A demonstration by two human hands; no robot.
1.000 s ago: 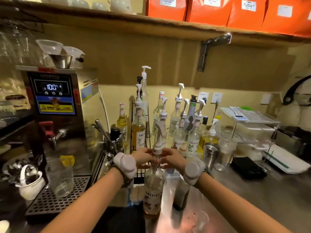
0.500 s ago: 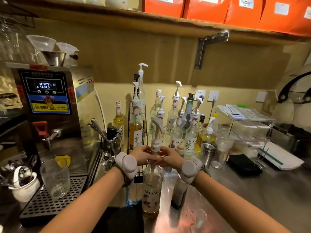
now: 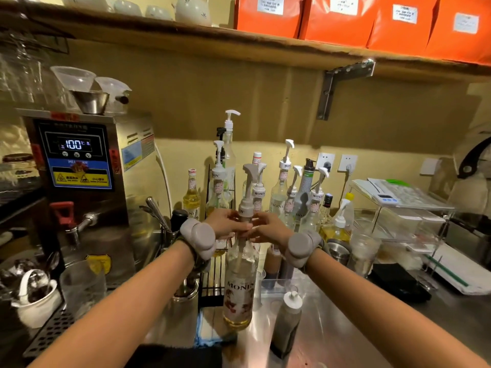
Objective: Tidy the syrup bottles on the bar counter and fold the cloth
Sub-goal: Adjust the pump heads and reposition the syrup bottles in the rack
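A clear Monin syrup bottle (image 3: 240,282) with a grey pump top stands upright on the steel counter (image 3: 332,328) in front of me. My left hand (image 3: 225,224) grips its neck from the left, and my right hand (image 3: 267,228) holds the neck from the right, just under the pump. Behind it several more pump-topped syrup bottles (image 3: 285,197) crowd against the wall. A dark squeeze bottle (image 3: 287,322) stands to the right of the held bottle. A blue-edged cloth (image 3: 210,338) lies on the counter near the bottle's base, partly hidden by my arm.
A steel hot-water machine (image 3: 79,187) showing 100 stands at the left with a drip tray (image 3: 50,333), a glass (image 3: 82,285) and a white cup (image 3: 37,304). A black wire rack (image 3: 212,282) sits behind my left wrist. Clear containers (image 3: 406,221) and a dark cloth pad (image 3: 398,282) lie at the right.
Both hands stay on the bottle's neck. My view has tilted a little, and the bottle stands in much the same spot on the counter.
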